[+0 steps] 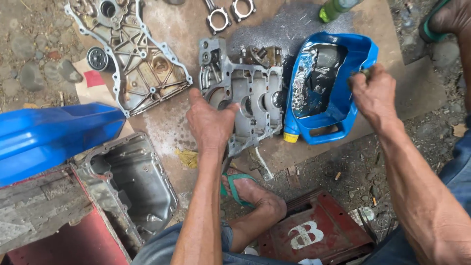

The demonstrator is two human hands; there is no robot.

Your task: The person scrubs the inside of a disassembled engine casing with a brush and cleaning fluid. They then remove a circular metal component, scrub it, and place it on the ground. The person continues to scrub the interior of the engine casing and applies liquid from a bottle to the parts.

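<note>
Cut-open blue jug holds dark liquid. Right of the jug's rim, right hand clenched on a small item, probably a brush. Left hand rests open on engine casting, left of jug.

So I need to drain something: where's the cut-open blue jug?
The cut-open blue jug lies on the cardboard right of centre, beside the grey engine casting, with the right hand at its right rim.

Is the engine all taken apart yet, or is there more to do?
Mostly apart already: the timing cover, oil pan and two connecting rods lie loose on the ground. Right now the left hand rests on the grey engine casting, while the right hand holds something small over the cut-open blue jug of dark liquid. The casting looks unfinished.
</note>
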